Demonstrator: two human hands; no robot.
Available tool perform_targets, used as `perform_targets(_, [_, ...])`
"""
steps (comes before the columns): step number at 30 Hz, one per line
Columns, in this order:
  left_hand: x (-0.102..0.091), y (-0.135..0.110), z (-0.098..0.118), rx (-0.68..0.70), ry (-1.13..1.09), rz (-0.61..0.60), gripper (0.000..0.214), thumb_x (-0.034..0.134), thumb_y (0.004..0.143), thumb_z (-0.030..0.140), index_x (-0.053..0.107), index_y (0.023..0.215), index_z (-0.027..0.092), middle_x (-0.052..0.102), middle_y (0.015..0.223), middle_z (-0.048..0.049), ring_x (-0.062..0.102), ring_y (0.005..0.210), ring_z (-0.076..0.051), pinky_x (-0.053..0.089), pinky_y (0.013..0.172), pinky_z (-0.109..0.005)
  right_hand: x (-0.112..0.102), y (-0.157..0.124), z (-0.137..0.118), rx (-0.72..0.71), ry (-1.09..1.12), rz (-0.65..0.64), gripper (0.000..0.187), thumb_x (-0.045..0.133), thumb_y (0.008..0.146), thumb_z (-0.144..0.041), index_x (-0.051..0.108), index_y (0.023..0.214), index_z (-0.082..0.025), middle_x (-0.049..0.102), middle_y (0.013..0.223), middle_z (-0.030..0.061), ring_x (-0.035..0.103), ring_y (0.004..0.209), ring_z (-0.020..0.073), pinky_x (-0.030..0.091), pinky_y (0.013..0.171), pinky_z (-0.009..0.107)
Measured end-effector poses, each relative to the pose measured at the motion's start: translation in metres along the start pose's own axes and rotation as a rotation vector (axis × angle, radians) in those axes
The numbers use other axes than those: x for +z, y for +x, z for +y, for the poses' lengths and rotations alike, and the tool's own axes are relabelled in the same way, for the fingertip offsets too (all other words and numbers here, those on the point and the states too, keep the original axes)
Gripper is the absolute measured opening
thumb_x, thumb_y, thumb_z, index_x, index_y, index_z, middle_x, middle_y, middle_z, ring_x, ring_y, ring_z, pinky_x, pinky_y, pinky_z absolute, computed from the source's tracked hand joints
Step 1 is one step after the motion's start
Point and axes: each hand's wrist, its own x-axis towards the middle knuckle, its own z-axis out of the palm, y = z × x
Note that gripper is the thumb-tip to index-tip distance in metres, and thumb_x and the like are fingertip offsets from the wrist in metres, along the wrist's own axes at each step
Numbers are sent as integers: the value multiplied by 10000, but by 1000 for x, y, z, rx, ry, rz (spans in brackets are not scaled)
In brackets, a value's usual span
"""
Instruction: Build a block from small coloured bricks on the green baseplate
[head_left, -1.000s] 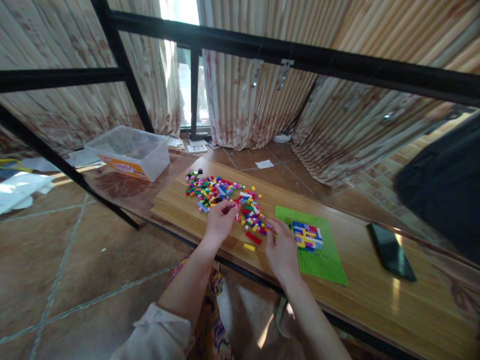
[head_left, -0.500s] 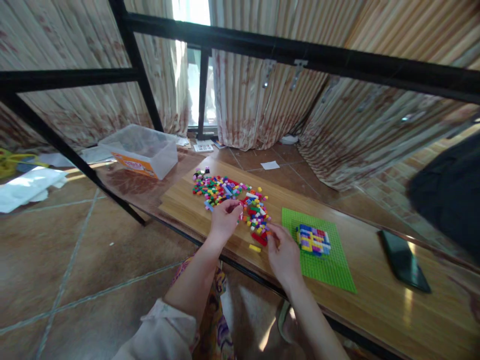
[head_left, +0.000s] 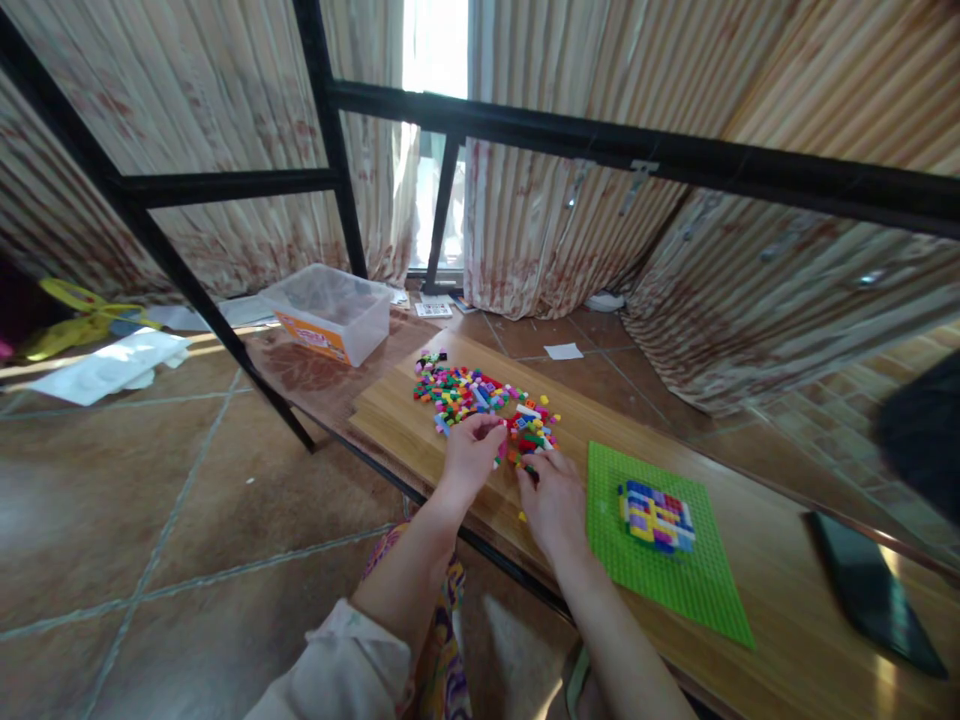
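Obs: left hand (head_left: 471,455) curled over 6 o'clock edge of brick pile (head_left: 480,392); right hand (head_left: 553,497) fingertips in pile at its 5 o'clock. Whether either pinches a brick: cannot tell. Flat green baseplate (head_left: 697,590) at 3 o'clock of right hand

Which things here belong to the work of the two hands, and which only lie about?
In use: left hand, right hand, brick pile, green baseplate, brick patch on it.
Lying about: clear box, black phone, white paper.

bricks (head_left: 480,395) left | baseplate (head_left: 660,545) right | bin (head_left: 330,310) behind, far left
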Motion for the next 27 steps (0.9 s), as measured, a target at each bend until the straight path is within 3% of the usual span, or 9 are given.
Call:
perform_targets(6, [2,0,2,-10,-8,29,102,672,663,239,682,719,155,575,548,39,486,506,-89,365,504,-207,-3,0,-3,22,83,7,198,525,862,-225,716,834,-179,683,918,101,592,885,239,453,843,386])
perform_targets(12, [1,-1,5,-65,-11,33,147,695,646,259,683,744,150,552,516,52,448,446,-76,331,442,-195,-39,-40,3,419,541,133,252,563,851,-393,706,895,-191,732,872,58,666,794,191,509,733,311])
perform_targets(17, [1,-2,8,-41,38,16,225,746,625,321,692,753,144,555,514,46,442,435,-72,316,421,-192,-74,-98,47,783,630,350,401,682,736,-465,730,1012,-179,753,994,92,699,839,212,542,743,324])
perform_targets(19, [2,-2,8,-35,53,6,267,761,615,352,694,765,140,561,520,42,447,436,-72,327,422,-193,-85,-115,71,868,582,383,426,708,703,-474,737,994,-165,760,924,94,701,784,212,543,714,323])
perform_targets(23, [5,-3,6,-51,71,4,341,771,602,400,689,798,133,552,513,47,446,429,-73,345,415,-194,-100,-122,108,925,562,474,402,737,657,-458,733,912,-148,757,813,86,698,718,211,541,668,314])
perform_targets(27, [8,-2,4,-38,106,6,371,775,587,417,688,805,131,568,524,39,451,427,-69,352,418,-191,-101,-107,121,838,532,534,341,730,658,-443,735,838,-154,754,783,85,690,723,217,524,659,317])
